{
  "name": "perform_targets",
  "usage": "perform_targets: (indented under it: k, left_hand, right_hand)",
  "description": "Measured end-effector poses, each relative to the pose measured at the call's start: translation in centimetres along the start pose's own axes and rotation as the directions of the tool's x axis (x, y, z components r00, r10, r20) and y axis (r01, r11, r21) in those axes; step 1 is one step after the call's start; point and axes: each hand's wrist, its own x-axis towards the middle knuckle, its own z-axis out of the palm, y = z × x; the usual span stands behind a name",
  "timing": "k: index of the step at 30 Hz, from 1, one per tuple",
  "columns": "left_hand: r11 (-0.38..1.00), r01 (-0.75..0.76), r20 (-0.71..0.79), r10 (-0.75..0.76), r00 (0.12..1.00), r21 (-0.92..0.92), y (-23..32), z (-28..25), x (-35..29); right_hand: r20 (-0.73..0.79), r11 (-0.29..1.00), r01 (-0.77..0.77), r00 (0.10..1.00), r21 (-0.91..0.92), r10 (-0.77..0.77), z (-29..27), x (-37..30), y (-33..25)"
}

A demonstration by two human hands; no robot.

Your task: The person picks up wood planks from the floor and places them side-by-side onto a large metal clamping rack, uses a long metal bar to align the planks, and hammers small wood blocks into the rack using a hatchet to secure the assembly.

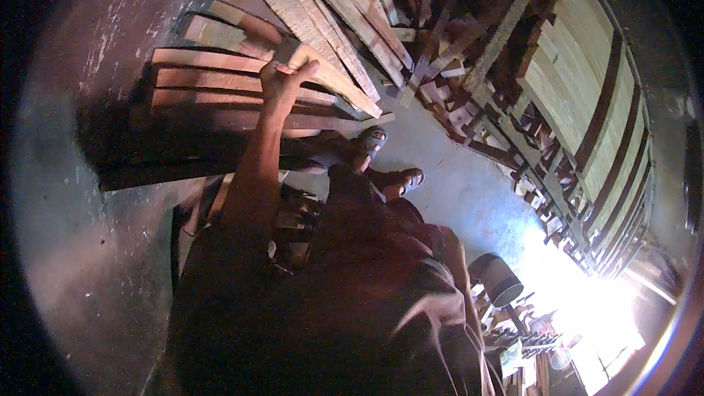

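My left arm reaches forward over a stack of wooden boards, and my left hand [280, 82] is closed at the near edge of a pale wooden board [334, 79]. The fingers curl in and the thumb lies along the wood; part of the grip is hidden. This board slants toward the floor by my feet. Under and beside the hand, several reddish-brown boards [205, 79] lie stacked side by side. Beyond it, wider rough planks [312, 11] fan out toward the far side. My right hand does not show.
A blotched wall [95, 103] runs along the left. Pale slatted wood panels [568, 81] lean at the right above scattered offcuts [458, 114]. My sandalled feet stand on the grey floor [455, 183]. A dark bucket [497, 280] stands at lower right near bright light.
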Motion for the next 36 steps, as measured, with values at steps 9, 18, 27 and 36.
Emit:
perform_targets:
  k: [9,18,27,36]
  left_hand:
    - [0.810,-0.279,0.362,0.501,0.786,-0.515,25.0,15.6,-4.4]
    - [0.731,-0.469,0.332,0.659,0.675,-0.496,48.8,24.7,-4.6]
    - [0.986,-0.143,0.643,0.162,0.749,-0.081,18.4,39.0,-2.5]
    - [0.932,0.033,0.406,-0.189,0.894,0.361,-1.1,29.8,-14.2]
  right_hand:
    - [-0.141,0.719,0.658,0.752,0.224,-0.644,0.1,12.5,-25.1]
    - [-0.189,0.570,0.646,0.729,0.508,-0.658,-0.3,9.8,-29.3]
    - [-0.661,0.269,0.735,0.678,0.623,-0.322,-23.0,12.5,-28.0]
    - [-0.656,0.735,0.596,0.701,0.323,-0.280,-42.4,30.3,-20.9]
